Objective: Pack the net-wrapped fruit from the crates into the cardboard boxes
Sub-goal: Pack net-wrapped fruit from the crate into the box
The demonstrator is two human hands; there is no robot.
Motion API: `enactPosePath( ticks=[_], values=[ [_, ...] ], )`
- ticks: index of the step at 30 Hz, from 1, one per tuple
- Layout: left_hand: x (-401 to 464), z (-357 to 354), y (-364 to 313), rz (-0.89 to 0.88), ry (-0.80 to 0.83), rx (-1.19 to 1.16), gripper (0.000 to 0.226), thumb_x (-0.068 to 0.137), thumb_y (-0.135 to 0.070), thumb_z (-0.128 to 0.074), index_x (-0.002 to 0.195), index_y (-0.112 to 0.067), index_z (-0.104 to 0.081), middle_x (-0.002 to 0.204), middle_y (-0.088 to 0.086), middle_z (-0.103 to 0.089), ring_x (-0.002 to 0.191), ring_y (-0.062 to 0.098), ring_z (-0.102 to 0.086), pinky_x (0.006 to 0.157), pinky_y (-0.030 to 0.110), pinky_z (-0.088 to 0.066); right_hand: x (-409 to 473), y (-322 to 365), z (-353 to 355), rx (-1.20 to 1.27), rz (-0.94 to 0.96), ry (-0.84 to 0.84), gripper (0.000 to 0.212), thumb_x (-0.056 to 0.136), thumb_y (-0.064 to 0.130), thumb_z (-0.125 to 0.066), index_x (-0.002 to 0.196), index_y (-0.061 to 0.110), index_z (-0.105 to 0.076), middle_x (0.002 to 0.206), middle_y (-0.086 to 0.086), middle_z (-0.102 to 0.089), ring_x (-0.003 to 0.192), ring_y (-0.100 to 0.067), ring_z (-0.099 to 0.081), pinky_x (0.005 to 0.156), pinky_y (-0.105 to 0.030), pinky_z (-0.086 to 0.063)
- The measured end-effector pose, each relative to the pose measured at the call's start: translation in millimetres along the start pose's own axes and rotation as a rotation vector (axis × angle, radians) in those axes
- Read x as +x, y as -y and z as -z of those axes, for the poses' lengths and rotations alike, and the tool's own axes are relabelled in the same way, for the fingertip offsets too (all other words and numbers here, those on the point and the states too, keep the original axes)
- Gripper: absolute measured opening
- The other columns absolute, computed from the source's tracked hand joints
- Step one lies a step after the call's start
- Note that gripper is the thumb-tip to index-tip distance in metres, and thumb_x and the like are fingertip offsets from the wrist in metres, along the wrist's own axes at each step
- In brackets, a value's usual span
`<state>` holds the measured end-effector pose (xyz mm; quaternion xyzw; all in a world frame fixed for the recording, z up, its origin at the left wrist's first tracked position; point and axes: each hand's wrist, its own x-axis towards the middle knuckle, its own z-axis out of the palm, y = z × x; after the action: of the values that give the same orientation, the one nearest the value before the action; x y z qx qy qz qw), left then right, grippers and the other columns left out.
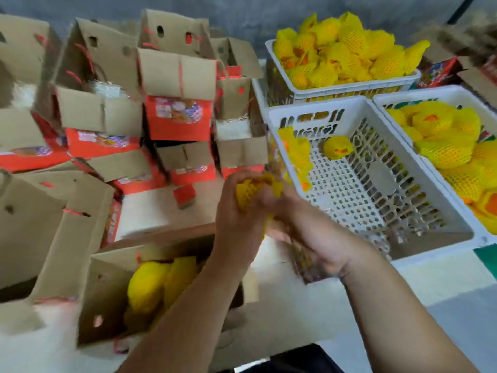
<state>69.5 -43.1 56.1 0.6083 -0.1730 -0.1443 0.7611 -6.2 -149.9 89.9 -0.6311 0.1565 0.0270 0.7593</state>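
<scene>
We hold the yellow foam-net-wrapped fruit [251,193] clamped between both hands' fingers, left hand [236,208] and right hand [304,227], with the open brown cardboard box [107,281] at seven o'clock, nearer our left.

Pale tabletop [443,275] carries: open cardboard boxes [121,286] at 7–11 o'clock, white crates [357,170] at 1–3, small red block [184,195] near ctr.

Both hands, left [236,208] and right [304,224], gripped one yellow net-wrapped fruit [255,192] together; an open cardboard box [107,292] lay below-left, a white crate [363,184] just right.
</scene>
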Motion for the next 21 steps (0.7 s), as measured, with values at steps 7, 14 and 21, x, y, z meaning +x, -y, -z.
enactPosePath(
  ticks=[7,14,21],
  values=[
    [-36,151,-27,0.599,-0.177,-0.571,0.041,0.101,-0.044,-0.054,0.118,-0.011,-0.071,0.106,0.013,-0.077,0.095,0.021,-0.076,0.074,0.031,-0.061,20,-59,-174,-0.218,0.198,-0.269,0.038,0.091,0.025,-0.077,0.123,0.031,-0.058,0.103,0.01,-0.07,0.101,0.007,-0.064,0.087,-0.014,-0.048],
    [-54,230,4,0.369,-0.003,0.421,0.009,0.103,-0.03,-0.059,0.102,-0.035,-0.066,0.104,-0.017,-0.066,0.092,-0.013,-0.06,0.091,0.01,-0.044,47,-110,-171,-0.346,-0.059,-0.637,0.048,0.084,0.03,-0.082,0.123,0.015,-0.06,0.109,-0.003,-0.073,0.103,-0.019,-0.069,0.095,-0.039,-0.054],
    [-68,237,41,0.502,0.665,1.01,0.038,0.094,-0.049,-0.046,0.096,-0.016,-0.066,0.093,0.003,-0.069,0.088,0.026,-0.062,0.081,0.043,-0.055,87,-142,-152,-0.451,-0.69,-0.59,0.081,0.091,0.032,-0.068,0.156,0.01,-0.024,0.146,-0.016,-0.048,0.127,-0.037,-0.052,0.085,-0.04,-0.047]
  ],
)
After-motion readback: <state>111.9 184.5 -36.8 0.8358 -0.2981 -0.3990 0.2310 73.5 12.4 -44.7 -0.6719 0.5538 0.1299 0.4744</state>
